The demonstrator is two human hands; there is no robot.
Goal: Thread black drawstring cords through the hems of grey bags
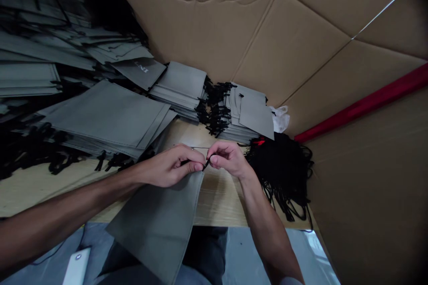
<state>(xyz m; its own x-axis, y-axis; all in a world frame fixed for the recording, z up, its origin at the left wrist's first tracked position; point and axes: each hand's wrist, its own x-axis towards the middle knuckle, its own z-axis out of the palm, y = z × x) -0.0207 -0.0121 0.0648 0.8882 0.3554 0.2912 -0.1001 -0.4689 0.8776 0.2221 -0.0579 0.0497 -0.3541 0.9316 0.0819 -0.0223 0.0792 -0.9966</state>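
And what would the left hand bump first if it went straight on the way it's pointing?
Probably the right hand, just past the black cord between it and the left hand. Depth is hard to tell here.

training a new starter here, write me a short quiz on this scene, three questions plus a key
1. True or false: the grey fabric piece held by the left hand lies wholly on the table.
2. What does the right hand pinch? a) white plastic bag b) black cord c) red strip
3. Fill in: from the wearer's view, the heap of black cords lies to the ___ of the right hand.

Key: 1 false; 2 b; 3 right
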